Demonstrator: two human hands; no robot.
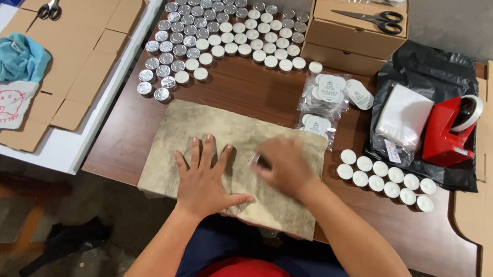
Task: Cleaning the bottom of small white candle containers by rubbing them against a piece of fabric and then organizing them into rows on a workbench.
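A worn, grey-beige cloth [241, 132] lay flat in the lower middle of the frame, on a brown wooden table [251, 90]. The cloth was rectangular, with a rough, stained surface, and its long axis went from left to right across the picture, slightly lower on the right side.

The left hand [206, 177] rested on the cloth with the palm down. It was fully open, the fingers spread wide and pointing to the top of the frame, and it held nothing.

The right hand [283, 164] was blurred. It was curled over a small round metal candle cup [261, 160] which touched the cloth near its right half. Only a small shiny edge of the cup showed under the fingers, so I could not tell which way it pointed. The fingers seemed closed around it.

In the upper middle of the frame stood many small round candles [227, 32], some with silver metal sides and some showing white wax. A second group of white candles [386, 179] lay in two rows to the right of the cloth. Above them were clear plastic bags [327, 95] with round pieces inside, and a red tape dispenser [451, 132] on black plastic.
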